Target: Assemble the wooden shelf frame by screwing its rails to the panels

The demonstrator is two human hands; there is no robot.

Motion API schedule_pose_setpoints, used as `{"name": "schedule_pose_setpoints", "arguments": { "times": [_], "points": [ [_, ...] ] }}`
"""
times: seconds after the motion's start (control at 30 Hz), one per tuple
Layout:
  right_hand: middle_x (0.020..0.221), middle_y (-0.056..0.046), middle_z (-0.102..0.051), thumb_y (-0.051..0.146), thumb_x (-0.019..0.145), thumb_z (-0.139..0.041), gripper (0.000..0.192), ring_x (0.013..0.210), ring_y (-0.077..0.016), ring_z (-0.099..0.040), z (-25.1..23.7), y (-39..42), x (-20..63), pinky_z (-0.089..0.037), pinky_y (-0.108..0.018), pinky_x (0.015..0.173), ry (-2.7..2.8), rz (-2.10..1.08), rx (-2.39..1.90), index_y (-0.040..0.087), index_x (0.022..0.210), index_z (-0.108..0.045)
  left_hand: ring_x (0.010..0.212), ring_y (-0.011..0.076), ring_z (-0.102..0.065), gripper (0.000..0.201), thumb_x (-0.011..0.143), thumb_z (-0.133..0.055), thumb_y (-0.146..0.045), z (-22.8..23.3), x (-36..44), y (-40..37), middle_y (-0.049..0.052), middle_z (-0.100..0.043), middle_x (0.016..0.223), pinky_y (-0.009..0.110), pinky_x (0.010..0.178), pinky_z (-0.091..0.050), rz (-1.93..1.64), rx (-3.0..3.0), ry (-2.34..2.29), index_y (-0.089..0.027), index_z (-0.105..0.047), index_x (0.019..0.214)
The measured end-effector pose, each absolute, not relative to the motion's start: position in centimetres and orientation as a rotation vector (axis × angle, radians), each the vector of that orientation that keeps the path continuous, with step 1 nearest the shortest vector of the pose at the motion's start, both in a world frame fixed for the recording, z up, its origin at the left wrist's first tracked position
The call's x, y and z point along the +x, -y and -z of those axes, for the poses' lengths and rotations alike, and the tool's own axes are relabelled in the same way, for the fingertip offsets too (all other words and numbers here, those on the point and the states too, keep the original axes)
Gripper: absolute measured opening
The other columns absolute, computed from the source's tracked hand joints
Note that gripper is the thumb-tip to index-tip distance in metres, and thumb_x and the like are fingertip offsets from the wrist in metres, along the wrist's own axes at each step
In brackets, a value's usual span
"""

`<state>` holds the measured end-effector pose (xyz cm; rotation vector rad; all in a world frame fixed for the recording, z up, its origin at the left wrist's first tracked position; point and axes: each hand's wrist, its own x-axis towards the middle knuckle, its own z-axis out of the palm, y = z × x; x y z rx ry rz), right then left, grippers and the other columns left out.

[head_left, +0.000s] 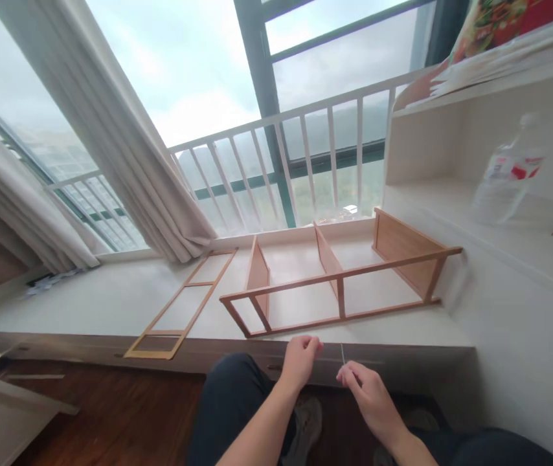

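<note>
My left hand [300, 357] is closed just in front of the sill edge, its fingers curled together; whatever they may hold is too small to make out. Lower and to the right, my right hand [362, 383] pinches a thin, light rod [342, 353] that points up, perhaps metal. Beyond both hands a partly built wooden shelf frame [296, 283] lies on its side, with several upright boards joined to a ladder-like side. Left of it, a separate ladder-shaped wooden side frame [193, 304] lies flat, one end reaching past the sill's front edge.
The white window sill [111, 304] runs along a railing [305, 139] and curtains [150, 162]. At the right, a white shelf unit [514, 272] bears a plastic bottle [509, 175] and a colourful bag [495, 29]. A white furniture piece [9, 414] stands at lower left.
</note>
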<state>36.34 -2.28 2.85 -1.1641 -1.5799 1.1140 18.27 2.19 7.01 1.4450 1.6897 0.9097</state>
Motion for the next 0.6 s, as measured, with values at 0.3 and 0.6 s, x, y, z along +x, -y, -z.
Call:
{"name": "schedule_pose_setpoints", "arguments": {
  "times": [0.3,0.6],
  "points": [
    [0.068,-0.002,-0.058,0.062,0.102,-0.044,0.055,0.068,-0.0198,-0.055,-8.9,-0.3,29.0,-0.04,-0.031,0.068,1.525,-1.264,-0.973,0.02,0.068,-0.059,0.05,0.0114,-0.057,0.044,0.081,-0.072,-0.055,-12.4,15.4,-1.8,0.003,-0.065,0.068,0.021,0.044,-0.038,-1.214,0.885,-1.127,-0.011,-0.071,0.076],
    [0.059,-0.001,-0.056,0.057,0.102,-0.049,0.055,0.061,-0.0152,-0.051,-13.3,-2.0,21.3,-0.041,-0.029,0.065,1.57,-1.417,-0.876,0.02,0.061,-0.055,0.033,0.0114,-0.05,0.035,0.078,-0.082,-0.044,-13.7,8.7,-1.5,-0.003,-0.056,0.053,0.023,0.033,-0.043,-1.341,0.595,-0.786,-0.015,-0.064,0.076]
  ]
}}
